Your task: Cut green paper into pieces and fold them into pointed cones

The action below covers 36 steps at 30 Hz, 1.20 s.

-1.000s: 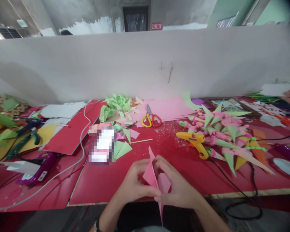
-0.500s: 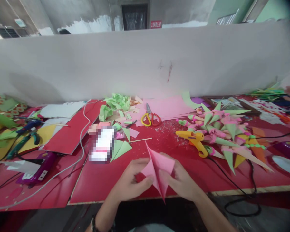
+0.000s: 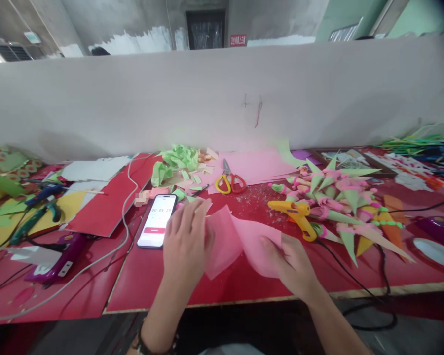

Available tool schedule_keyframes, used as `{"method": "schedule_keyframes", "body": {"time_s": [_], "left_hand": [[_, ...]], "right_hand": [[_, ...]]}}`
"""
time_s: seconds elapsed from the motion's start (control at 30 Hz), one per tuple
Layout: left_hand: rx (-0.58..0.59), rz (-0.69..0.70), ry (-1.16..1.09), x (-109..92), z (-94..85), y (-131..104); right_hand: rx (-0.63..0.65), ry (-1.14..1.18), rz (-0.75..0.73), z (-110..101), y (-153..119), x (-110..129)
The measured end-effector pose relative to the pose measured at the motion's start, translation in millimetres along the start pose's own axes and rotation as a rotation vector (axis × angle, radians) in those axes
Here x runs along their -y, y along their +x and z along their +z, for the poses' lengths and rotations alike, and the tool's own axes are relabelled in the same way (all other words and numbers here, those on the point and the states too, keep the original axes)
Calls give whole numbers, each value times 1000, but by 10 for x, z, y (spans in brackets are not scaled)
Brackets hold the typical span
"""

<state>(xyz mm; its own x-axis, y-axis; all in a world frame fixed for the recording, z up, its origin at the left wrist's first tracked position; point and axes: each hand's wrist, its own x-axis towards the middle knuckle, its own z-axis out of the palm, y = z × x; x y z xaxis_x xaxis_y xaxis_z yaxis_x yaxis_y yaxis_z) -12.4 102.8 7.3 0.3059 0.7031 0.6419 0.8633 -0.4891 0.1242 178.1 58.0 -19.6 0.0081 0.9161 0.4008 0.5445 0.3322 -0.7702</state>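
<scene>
A square of pink paper (image 3: 257, 246) is spread partly open between my hands, with a crease running down its middle. My right hand (image 3: 296, 266) pinches its right edge, thumb on top. At its left edge is my left hand (image 3: 187, 246), back up, fingers curled over the paper's side; the fingertips' grip is partly hidden. Just left of that hand a phone (image 3: 157, 222) showing a timer lies on the red table (image 3: 140, 281). Beyond the paper lie scissors (image 3: 231, 183) with one yellow and one red handle. A yellow glue gun (image 3: 294, 213) rests to the right.
A pile of pink and green paper flowers (image 3: 340, 197) covers the right side. Crumpled green paper (image 3: 177, 160) and pink sheets (image 3: 255, 165) lie along the white partition (image 3: 207, 103). A white cable (image 3: 126, 212), pliers (image 3: 33, 222) and a purple power strip (image 3: 61, 261) are at left.
The pink paper, folded before, is now opened out wider. My left hand has moved up and left, covering the green paper pieces beside the phone; my right hand has shifted right.
</scene>
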Motion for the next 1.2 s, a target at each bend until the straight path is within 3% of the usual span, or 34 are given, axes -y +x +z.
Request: {"method": "schedule_keyframes", "body": {"time_s": [0.13, 0.27, 0.4, 0.63, 1.2], "left_hand": [[44, -50, -20, -171, 37, 106], [128, -168, -253, -164, 112, 150], [102, -158, -419, -118, 176, 133], [67, 16, -421, -65, 237, 133], [69, -97, -431, -63, 344, 80]], "right_hand": [[-32, 73, 47, 74, -23, -7], [-154, 183, 222, 151, -73, -77], [-172, 300, 314, 186, -72, -144], [-256, 296, 304, 61, 34, -176], [-258, 171, 225, 214, 4, -330]]}}
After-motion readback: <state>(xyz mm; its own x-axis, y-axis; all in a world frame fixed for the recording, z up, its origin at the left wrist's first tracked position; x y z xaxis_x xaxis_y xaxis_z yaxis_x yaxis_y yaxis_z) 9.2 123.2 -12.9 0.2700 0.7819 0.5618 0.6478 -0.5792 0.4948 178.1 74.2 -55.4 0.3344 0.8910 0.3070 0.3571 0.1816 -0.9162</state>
